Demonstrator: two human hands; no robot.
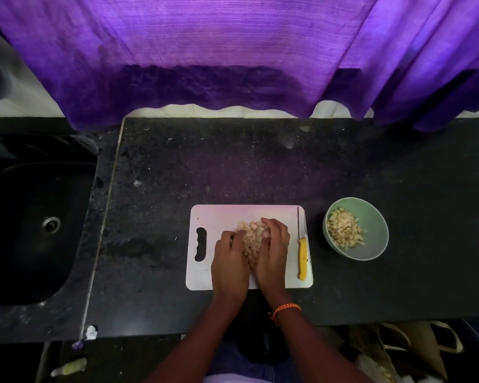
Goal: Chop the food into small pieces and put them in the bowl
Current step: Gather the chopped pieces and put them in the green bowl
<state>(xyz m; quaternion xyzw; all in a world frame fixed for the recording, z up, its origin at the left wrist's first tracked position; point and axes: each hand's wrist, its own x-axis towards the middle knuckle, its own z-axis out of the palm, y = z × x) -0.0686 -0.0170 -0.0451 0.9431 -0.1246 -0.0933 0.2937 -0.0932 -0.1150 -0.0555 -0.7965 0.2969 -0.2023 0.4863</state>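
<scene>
Both hands are cupped around a heap of chopped pieces (250,240) in the middle of the white cutting board (219,217). The left hand (230,259) presses in from the left with its fingers curled against the heap, and the right hand (273,250) closes in from the right, its fingertips bent over the top of the pile. The two hands are close together, with only the pale diced food between them. An orange braided band (286,308) circles the right wrist.

A knife (302,252) with a yellow handle lies along the right edge of the board, blade pointing away from the person, apart from both hands. The board has a cut-out grip slot on its left side and rests on the dark speckled worktop (233,167).

Just to the right of the board stands a light green bowl (371,217), already holding a mound of the same pale diced pieces (344,232) on its left side.

To the far left a dark sink (25,244) is set into the worktop, with a round metal drain. A purple curtain (205,51) hangs behind the worktop.
</scene>
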